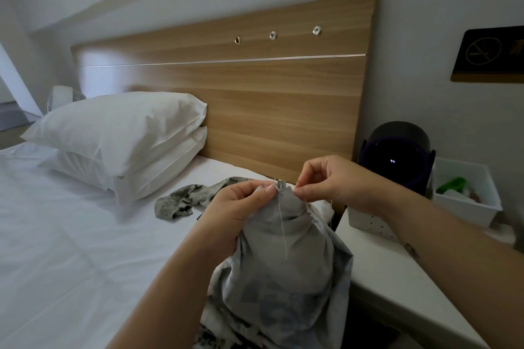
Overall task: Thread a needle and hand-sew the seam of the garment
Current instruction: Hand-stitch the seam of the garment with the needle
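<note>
Fingers (265, 190) of the left hand (235, 204) pinch the seam (280, 185) at the raised top of the garment (283, 258), holding that edge up. On the right hand (334, 178) the fingers (304, 193) are curled in a pinch just beside the seam, on what looks like the needle (297, 183), though it is thin and hard to make out. A pale thread (281, 221) hangs from the seam down the grey cloth, so the needle appears to be threaded and the stitching under way. The garment is bunched at the edge of the bed (71, 235), its patterned part trailing toward the pillows (119, 133). By my judgement, the next move is to draw the needle clear until the thread lies snug without puckering the cloth. The needle should then enter the seam close beside the last stitch. The hanging thread could tangle.
</note>
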The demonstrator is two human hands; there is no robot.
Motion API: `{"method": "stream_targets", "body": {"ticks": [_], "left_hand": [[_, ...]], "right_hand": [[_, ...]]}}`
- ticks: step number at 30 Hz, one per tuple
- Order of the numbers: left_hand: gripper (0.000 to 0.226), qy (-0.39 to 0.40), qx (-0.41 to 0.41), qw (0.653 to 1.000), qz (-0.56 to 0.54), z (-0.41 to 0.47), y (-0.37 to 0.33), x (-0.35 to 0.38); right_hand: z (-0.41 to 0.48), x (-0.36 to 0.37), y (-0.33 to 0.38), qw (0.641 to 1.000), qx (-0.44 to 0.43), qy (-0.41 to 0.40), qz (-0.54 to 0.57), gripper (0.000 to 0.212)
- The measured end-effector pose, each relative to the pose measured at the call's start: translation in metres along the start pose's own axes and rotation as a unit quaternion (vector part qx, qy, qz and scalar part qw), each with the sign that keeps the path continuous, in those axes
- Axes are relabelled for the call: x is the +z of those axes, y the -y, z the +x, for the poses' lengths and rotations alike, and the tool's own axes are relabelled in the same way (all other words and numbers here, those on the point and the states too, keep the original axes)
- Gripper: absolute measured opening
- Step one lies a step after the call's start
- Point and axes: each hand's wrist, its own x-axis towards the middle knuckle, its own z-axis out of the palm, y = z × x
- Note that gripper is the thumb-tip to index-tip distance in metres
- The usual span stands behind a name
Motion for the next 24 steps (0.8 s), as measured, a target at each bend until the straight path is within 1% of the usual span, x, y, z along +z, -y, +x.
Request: {"method": "stream_targets", "body": {"ticks": [3,6,7,10,14,17,22,24], "left_hand": [[0.014,-0.003,0.001,1.0,-0.001,-0.001,0.0,-0.002],[0.013,-0.008,0.0,1.0,-0.006,0.0,0.0,-0.001],[0.013,-0.009,-0.001,1.0,-0.006,0.001,0.0,0.0],[0.012,-0.012,-0.001,1.0,-0.002,0.0,0.0,0.002],[0.012,-0.017,-0.001,1.0,0.005,0.0,-0.001,0.003],[0.012,-0.018,-0.001,1.0,0.008,-0.001,-0.001,0.002],[0.016,-0.017,0.0,1.0,0.009,-0.001,-0.001,0.002],[0.017,-0.021,0.002,1.0,0.014,0.0,-0.001,0.002]], "right_hand": [[0.0,-0.001,-0.001,0.997,-0.021,-0.034,0.071,0.017],[0.003,-0.003,-0.003,0.978,-0.017,-0.094,0.184,0.017],[0.005,-0.005,-0.004,0.972,-0.013,-0.12,0.202,0.016],[0.009,-0.01,-0.01,0.965,-0.004,-0.193,0.178,0.016],[0.014,-0.014,-0.021,0.959,0.01,-0.242,0.146,0.018],[0.017,-0.017,-0.027,0.958,0.018,-0.26,0.122,0.017],[0.017,-0.015,-0.031,0.962,0.027,-0.255,0.09,0.014],[0.013,-0.014,-0.024,0.962,0.015,-0.262,0.079,0.014]]}}
